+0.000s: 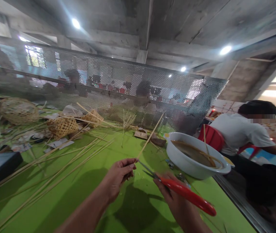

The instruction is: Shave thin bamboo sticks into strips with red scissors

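My left hand [118,177] is closed in a pinch on the near end of a thin bamboo strip [150,136] that slants up and to the right. My right hand [170,195] is wrapped round red-handled scissors [186,193]. The open blades [146,169] point left, right at the strip's pinched end. Both hands hover over the green table [62,200].
A white basin [193,158] of brown liquid with strips in it stands right of my hands. Long bamboo strips [55,171], woven baskets [61,126] and paper scraps lie at left. A perforated metal screen [128,87] backs the table. A person in white [244,129] sits at right.
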Demonstrator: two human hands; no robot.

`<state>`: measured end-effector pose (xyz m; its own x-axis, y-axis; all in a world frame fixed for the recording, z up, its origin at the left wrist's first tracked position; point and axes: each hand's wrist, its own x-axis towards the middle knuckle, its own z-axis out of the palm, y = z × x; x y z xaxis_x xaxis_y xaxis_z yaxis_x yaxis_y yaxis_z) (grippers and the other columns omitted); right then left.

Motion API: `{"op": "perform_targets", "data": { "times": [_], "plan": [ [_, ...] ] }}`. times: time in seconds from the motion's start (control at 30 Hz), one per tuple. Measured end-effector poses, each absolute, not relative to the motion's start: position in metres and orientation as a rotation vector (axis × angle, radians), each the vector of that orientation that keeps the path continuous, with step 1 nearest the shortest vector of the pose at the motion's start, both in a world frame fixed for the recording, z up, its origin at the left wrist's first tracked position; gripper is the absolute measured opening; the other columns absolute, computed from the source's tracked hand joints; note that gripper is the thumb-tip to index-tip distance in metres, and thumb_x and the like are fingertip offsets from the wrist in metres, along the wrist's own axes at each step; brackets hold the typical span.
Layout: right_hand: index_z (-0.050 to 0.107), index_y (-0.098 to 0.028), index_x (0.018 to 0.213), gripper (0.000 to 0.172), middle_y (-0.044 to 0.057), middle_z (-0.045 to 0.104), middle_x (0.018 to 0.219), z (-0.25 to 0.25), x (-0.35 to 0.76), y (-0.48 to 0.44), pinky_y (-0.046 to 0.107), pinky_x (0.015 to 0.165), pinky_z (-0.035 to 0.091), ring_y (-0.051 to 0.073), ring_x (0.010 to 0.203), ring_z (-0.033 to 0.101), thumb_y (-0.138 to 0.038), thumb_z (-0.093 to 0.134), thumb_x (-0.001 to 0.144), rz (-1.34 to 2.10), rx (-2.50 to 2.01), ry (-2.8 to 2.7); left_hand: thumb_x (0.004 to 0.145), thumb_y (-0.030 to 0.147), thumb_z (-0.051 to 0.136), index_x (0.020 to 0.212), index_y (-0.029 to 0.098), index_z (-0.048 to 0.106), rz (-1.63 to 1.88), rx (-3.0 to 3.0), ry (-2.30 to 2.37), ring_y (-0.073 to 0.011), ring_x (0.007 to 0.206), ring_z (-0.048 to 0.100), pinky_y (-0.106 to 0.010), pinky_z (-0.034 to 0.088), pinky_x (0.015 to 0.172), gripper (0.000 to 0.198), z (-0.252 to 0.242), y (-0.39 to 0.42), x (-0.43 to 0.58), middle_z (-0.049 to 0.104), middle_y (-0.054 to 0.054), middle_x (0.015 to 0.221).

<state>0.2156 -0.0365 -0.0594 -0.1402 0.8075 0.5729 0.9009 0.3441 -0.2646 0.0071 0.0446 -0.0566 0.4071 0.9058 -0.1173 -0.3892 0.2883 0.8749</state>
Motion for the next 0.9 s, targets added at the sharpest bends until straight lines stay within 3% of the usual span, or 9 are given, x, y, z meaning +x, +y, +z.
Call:
{"op": "perform_targets", "data": {
  "times": [0.4,0.63,0.9],
  "plan": [
    [0.060,-0.025,0.101,0.025,0.002,0.068,0.090,-0.0584,0.2114,-0.0380,0.031,0.074,0.053,0.020,0.083,0.066,-0.040,0.042,0.095,-0.183,-1.464,-1.961,0.066,0.021,0.076,0.094,0.012,0.074,0.976,0.875,0.648,-0.0043,0.052,0.044,-0.016,0.030,0.048,0.029,-0.0543,0.0434,0.0082,0.060,-0.001,0.068],
    [0.060,-0.024,0.097,0.025,0.002,0.067,0.084,-0.0592,0.2149,-0.0358,0.032,0.068,0.053,0.021,0.077,0.066,-0.041,0.041,0.095,-0.191,-1.486,-1.955,0.064,0.019,0.079,0.095,0.012,0.073,0.965,0.825,0.658,-0.0019,0.049,0.042,-0.013,0.029,0.046,0.032,-0.0551,0.0453,0.0074,0.058,0.001,0.066],
    [0.062,-0.023,0.098,0.027,0.005,0.067,0.090,-0.0566,0.2096,-0.0379,0.029,0.067,0.053,0.020,0.082,0.065,-0.039,0.041,0.096,-0.179,-1.448,-1.968,0.066,0.023,0.078,0.094,0.012,0.073,0.968,0.842,0.631,-0.0032,0.055,0.049,-0.013,0.037,0.053,0.030,-0.0601,0.0471,0.0076,0.062,-0.002,0.073]
  ]
}}
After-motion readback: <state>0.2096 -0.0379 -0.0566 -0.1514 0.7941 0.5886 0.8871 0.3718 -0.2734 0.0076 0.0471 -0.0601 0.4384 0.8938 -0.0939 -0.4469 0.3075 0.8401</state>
